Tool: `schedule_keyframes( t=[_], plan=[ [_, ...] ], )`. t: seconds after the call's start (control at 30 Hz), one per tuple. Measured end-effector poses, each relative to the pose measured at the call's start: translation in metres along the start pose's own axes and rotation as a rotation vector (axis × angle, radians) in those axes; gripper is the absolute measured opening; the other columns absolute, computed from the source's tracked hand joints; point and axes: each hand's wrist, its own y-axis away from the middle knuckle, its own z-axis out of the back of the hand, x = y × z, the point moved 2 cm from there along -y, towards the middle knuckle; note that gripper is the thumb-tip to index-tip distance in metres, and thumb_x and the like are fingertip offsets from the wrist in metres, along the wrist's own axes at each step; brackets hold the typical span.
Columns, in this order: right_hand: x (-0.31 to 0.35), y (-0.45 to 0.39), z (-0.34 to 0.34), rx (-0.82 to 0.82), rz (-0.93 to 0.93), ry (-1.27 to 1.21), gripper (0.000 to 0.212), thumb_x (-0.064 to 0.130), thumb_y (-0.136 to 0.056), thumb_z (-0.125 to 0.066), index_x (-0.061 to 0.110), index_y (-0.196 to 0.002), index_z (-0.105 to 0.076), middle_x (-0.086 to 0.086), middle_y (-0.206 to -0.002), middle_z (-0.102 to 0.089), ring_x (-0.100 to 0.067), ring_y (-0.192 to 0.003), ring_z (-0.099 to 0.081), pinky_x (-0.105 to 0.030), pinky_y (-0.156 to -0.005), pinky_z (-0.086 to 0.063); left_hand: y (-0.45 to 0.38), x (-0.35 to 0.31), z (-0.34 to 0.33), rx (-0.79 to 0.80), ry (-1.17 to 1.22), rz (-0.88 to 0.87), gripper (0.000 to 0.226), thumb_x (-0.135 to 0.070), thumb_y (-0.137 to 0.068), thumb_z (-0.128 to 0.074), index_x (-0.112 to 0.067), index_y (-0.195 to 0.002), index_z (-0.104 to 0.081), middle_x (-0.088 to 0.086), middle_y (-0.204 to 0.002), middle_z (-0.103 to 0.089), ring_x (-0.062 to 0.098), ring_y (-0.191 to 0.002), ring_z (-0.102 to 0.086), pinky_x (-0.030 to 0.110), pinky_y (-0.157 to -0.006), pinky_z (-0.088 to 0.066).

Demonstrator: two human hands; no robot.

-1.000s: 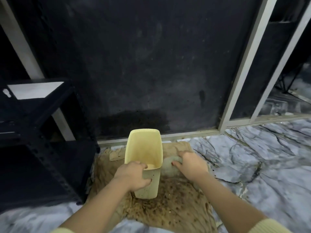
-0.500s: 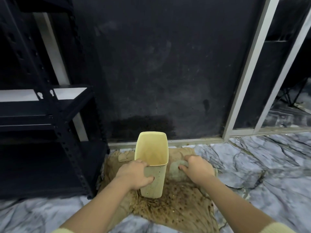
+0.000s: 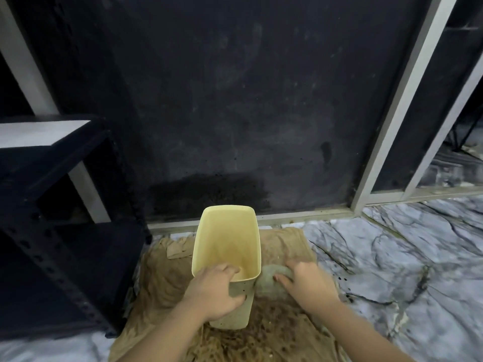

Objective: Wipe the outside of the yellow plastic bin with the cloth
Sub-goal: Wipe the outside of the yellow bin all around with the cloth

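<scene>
The left hand (image 3: 213, 291) hides part of the yellow bin's (image 3: 227, 244) near rim.

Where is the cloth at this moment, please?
In the head view, the cloth is low and centre-right, pressed by the right hand against the yellow bin's right outer wall, above the stained brown sheet.

Smooth plastic bin (image 3: 226, 246), marble floor (image 3: 392, 257)
</scene>
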Motion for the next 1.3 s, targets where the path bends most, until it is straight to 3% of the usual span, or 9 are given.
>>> schedule_keyframes(
  t=[0.2, 0.4, 0.7, 0.87, 1.0, 1.07, 1.17, 1.23, 1.3],
  plan=[
    [-0.012, -0.019, -0.023, -0.117, 0.041, -0.113, 0.03, 0.048, -0.087, -0.048, 0.02, -0.097, -0.056, 0.002, -0.097, -0.064, -0.019, -0.089, -0.061, -0.021, -0.048, -0.03, -0.026, -0.002, -0.014, -0.083, 0.042, -0.058, 0.06, -0.055, -0.083, -0.048, -0.038, -0.138, -0.034, -0.016, -0.146, -0.039, 0.012, -0.133, -0.037, 0.03, -0.107, -0.031],
    [-0.013, -0.023, -0.057, -0.298, 0.039, -0.382, 0.045, 0.066, -0.069, -0.038, 0.03, -0.087, -0.056, 0.01, -0.082, -0.06, -0.018, -0.079, -0.063, -0.031, -0.059, -0.047, -0.038, -0.015, -0.026, -0.208, 0.109, -0.097, 0.05, -0.049, -0.088, -0.045, -0.037, -0.136, -0.038, -0.017, -0.14, -0.047, 0.008, -0.124, -0.048, 0.026, -0.099, -0.04],
    [0.001, -0.026, -0.071, -0.335, -0.004, -0.548, 0.041, 0.061, -0.07, -0.041, 0.03, -0.088, -0.061, 0.019, -0.08, -0.065, -0.007, -0.08, -0.062, -0.025, -0.065, -0.046, -0.039, -0.017, -0.028, -0.345, 0.051, -0.035, 0.035, -0.042, -0.092, -0.034, -0.03, -0.116, -0.055, -0.004, -0.107, -0.069, 0.016, -0.097, -0.062, 0.03, -0.078, -0.047],
    [0.025, -0.031, -0.064, -0.394, 0.08, -0.643, 0.038, 0.055, -0.075, -0.05, 0.025, -0.095, -0.063, 0.019, -0.085, -0.064, -0.003, -0.083, -0.06, -0.022, -0.07, -0.047, -0.035, 0.002, -0.011, -0.555, 0.263, -0.009, 0.026, -0.033, -0.09, -0.047, -0.026, -0.105, -0.067, -0.002, -0.081, -0.072, 0.017, -0.071, -0.063, 0.036, -0.067, -0.05],
    [0.042, -0.032, -0.056, -0.412, 0.137, -0.738, 0.035, 0.054, -0.076, -0.047, 0.029, -0.096, -0.06, 0.022, -0.087, -0.062, -0.001, -0.086, -0.058, -0.02, -0.074, -0.047, -0.018, 0.011, -0.004, -0.645, 0.552, 0.067, 0.032, -0.048, -0.079, -0.041, -0.034, -0.088, -0.069, 0.0, -0.065, -0.071, 0.018, -0.058, -0.062, 0.039, -0.059, -0.052],
    [0.048, -0.028, -0.059, -0.384, 0.165, -0.767, 0.03, 0.054, -0.077, -0.045, 0.033, -0.095, -0.056, 0.024, -0.087, -0.06, 0.003, -0.086, -0.056, -0.014, -0.073, -0.045, -0.008, 0.012, -0.006, -0.629, 0.703, 0.157, 0.018, -0.04, -0.082, -0.05, -0.042, -0.079, -0.067, -0.006, -0.065, -0.072, 0.014, -0.055, -0.061, 0.031, -0.058, -0.051],
    [0.054, -0.021, -0.072, -0.367, 0.202, -0.797, 0.025, 0.051, -0.079, -0.045, 0.038, -0.099, -0.051, 0.026, -0.092, -0.056, 0.01, -0.091, -0.051, -0.004, -0.075, -0.038, 0.0, 0.018, -0.014, -0.608, 0.799, 0.249, 0.026, -0.019, -0.082, -0.059, -0.044, -0.075, -0.063, -0.036, -0.073, -0.066, -0.012, -0.068, -0.06, 0.004, -0.057, -0.044],
    [0.058, -0.02, -0.081, -0.315, 0.238, -0.796, 0.028, 0.051, -0.08, -0.044, 0.043, -0.107, -0.047, 0.024, -0.097, -0.055, 0.007, -0.093, -0.052, -0.008, -0.077, -0.04, 0.003, 0.02, -0.015, -0.581, 0.778, 0.276, 0.029, -0.017, -0.08, -0.059, -0.045, -0.075, -0.06, -0.042, -0.077, -0.061, -0.015, -0.071, -0.058, 0.001, -0.058, -0.043],
    [0.059, -0.022, -0.091, -0.289, 0.256, -0.747, 0.029, 0.051, -0.082, -0.041, 0.045, -0.11, -0.045, 0.021, -0.098, -0.056, 0.002, -0.092, -0.055, -0.014, -0.077, -0.044, 0.006, 0.023, -0.017, -0.566, 0.757, 0.288, 0.027, -0.018, -0.081, -0.057, -0.045, -0.078, -0.061, -0.033, -0.076, -0.065, -0.004, -0.07, -0.06, 0.011, -0.056, -0.047]
  ],
)
